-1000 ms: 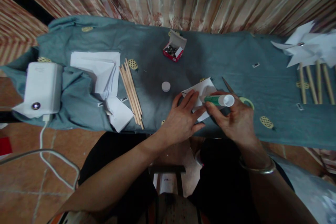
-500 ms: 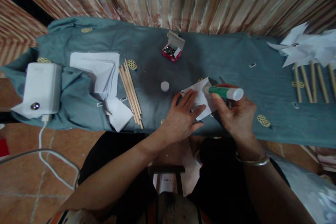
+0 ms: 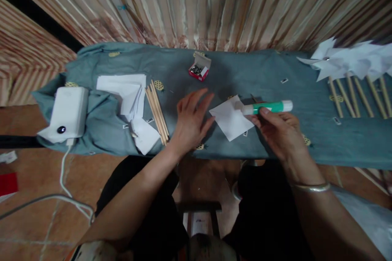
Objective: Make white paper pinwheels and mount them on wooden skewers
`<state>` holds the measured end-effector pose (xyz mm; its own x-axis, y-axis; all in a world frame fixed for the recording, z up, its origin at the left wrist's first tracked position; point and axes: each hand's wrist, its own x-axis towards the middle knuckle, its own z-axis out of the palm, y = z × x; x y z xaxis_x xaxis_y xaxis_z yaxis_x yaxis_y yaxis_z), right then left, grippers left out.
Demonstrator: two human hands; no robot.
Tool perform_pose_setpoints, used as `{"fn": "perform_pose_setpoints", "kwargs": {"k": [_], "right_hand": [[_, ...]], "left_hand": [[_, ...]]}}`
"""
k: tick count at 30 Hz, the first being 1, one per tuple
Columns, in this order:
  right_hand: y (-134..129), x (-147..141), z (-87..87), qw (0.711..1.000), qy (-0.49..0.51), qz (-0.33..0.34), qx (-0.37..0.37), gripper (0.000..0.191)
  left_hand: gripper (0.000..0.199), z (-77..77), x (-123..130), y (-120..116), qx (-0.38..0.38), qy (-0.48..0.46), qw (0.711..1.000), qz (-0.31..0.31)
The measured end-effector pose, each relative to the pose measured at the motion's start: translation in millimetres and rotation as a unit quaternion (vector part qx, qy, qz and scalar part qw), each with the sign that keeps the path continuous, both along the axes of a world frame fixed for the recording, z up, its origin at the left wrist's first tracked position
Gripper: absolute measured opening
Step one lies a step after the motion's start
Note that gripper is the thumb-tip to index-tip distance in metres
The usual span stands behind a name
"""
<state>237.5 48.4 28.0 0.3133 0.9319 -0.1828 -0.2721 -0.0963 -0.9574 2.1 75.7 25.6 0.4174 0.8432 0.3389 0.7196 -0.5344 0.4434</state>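
Observation:
In my right hand point(image 3: 283, 132) is a green and white glue stick point(image 3: 275, 107), held level and uncapped, its white end pointing left over the paper's upper right edge. A white square of paper point(image 3: 231, 124) with folded-in corners lies on the cloth beneath that end. My left hand point(image 3: 190, 122) is off the paper, to its left, fingers spread and holding nothing that I can see. The round white cap is hidden, seemingly behind the left hand. A thin dark pointed tool point(image 3: 253, 98) shows partly behind the glue stick.
Left of my left hand lie several wooden sticks point(image 3: 157, 112), a stack of white paper point(image 3: 121, 83) and a white power bank point(image 3: 72, 108) with a cable. A small red box point(image 3: 196, 74) of metal tacks stands open at the back. Paper pinwheels point(image 3: 337, 65) on sticks lie right.
My left hand has lifted off the paper and moved left to where the white cap lay. The glue stick has drawn slightly right and tilted level. The view has shifted a little.

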Motion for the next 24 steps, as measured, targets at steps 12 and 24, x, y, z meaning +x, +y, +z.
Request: {"fn": "perform_pose_setpoints", "kwargs": {"k": [12,24], "right_hand": [[-9,-24,3.2,0.995,0.060,0.077,-0.012,0.027],[-10,-45,12.4,0.981,0.171,0.071,-0.056,0.019]], "left_hand": [[0.026,-8.0,-25,14,-0.222,-0.323,0.915,0.090],[0.033,10.3,0,-5,-0.461,-0.581,0.670,0.018]]}}
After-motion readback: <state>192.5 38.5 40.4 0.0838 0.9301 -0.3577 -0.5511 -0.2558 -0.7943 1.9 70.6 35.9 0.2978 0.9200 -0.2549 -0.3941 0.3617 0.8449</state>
